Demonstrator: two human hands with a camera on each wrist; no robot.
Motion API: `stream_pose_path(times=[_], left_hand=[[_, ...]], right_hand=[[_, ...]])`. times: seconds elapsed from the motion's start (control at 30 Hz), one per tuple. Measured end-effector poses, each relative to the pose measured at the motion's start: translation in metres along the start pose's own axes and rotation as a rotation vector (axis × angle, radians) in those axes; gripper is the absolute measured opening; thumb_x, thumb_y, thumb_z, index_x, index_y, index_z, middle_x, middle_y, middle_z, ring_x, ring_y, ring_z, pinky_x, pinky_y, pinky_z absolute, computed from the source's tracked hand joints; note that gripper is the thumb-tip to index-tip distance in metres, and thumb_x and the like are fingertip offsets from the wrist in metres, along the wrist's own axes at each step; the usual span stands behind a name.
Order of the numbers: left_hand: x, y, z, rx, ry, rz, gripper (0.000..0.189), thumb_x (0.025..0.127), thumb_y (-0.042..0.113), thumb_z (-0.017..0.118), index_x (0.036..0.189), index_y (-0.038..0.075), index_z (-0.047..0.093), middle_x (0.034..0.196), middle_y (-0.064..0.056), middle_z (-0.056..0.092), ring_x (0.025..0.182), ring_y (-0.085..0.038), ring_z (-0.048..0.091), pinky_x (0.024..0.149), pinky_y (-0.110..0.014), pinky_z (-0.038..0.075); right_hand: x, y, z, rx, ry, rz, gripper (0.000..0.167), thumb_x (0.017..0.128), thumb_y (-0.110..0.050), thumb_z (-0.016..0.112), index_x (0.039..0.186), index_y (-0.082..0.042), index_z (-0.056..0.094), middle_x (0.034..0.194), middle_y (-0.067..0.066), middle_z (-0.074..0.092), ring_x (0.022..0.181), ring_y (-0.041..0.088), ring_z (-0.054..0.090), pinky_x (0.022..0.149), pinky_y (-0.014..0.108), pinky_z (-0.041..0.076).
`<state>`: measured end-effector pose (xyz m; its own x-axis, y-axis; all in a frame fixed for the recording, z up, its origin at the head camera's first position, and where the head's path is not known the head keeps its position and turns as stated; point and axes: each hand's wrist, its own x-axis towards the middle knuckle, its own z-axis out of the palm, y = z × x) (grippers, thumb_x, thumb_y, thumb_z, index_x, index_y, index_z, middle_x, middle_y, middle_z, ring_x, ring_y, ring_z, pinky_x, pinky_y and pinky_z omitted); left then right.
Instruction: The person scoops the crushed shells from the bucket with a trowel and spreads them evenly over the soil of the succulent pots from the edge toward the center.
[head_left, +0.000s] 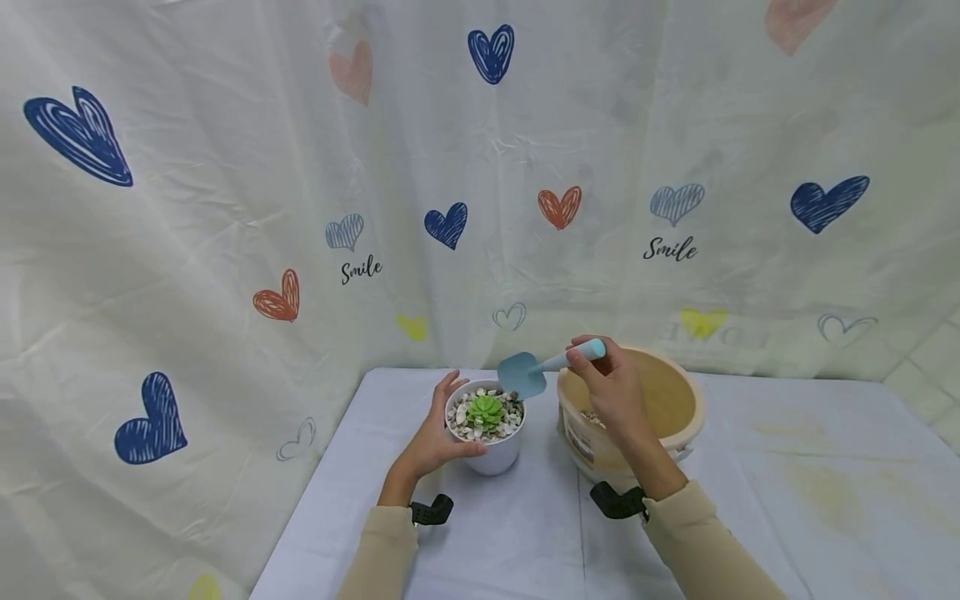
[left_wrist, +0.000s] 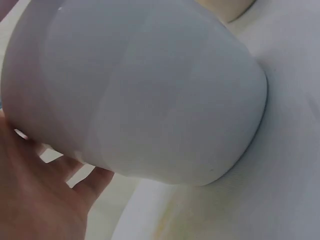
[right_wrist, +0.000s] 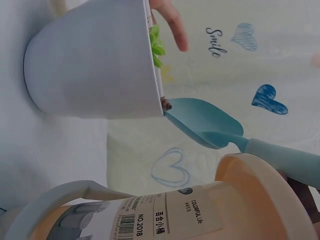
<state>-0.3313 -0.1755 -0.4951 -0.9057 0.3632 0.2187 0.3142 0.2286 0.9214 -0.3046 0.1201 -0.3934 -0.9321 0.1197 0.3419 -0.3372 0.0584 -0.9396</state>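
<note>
A white flower pot [head_left: 493,460] stands on the table with a green succulent [head_left: 485,412] in it, ringed by pale pebbles [head_left: 467,423]. My left hand [head_left: 438,437] curls round the pot's left side, thumb near the front rim; in the left wrist view the pot [left_wrist: 145,95] fills most of the picture. My right hand [head_left: 617,392] grips the handle of a light blue hand trowel [head_left: 522,375]. The trowel's blade [right_wrist: 202,120] tilts over the pot's right rim, its tip beside a few small brownish pieces [right_wrist: 166,103].
Right of the pot stands a cream bucket [head_left: 678,400] with a printed label [right_wrist: 165,217] and a handle; some pebbles [head_left: 594,418] show inside it. A white cloth [head_left: 810,500] covers the table. Behind hangs a curtain [head_left: 600,125] printed with hearts.
</note>
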Motion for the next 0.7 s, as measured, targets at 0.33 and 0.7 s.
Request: stream_pose_path(times=[0.33,0.7], left_hand=[[-0.0014,-0.0006,0.0022,0.013,0.070,-0.018,0.125,0.069,0.026,0.096,0.157,0.052,0.010,0.163,-0.002,0.028,0.142,-0.029,0.043,0.115,-0.055,0.037],[0.0000,-0.0037,-0.0035,-0.066,0.044,0.026,0.120,0.073,0.020,0.093,0.159,0.047,0.014,0.168,-0.010,0.027,0.150,-0.025,0.036,0.121,-0.059,0.029]], right_hand=[[-0.0015,0.0006,-0.0007,0.000,0.000,-0.035,0.031,0.100,-0.018,0.066,0.125,0.000,0.062,0.117,0.011,0.064,0.102,0.004,0.065,0.089,0.016,0.056],[-0.0042,-0.0027,-0.0013,0.036,0.038,-0.021,0.027,0.101,-0.019,0.066,0.121,-0.001,0.064,0.105,-0.006,0.067,0.100,0.012,0.067,0.088,0.019,0.057]])
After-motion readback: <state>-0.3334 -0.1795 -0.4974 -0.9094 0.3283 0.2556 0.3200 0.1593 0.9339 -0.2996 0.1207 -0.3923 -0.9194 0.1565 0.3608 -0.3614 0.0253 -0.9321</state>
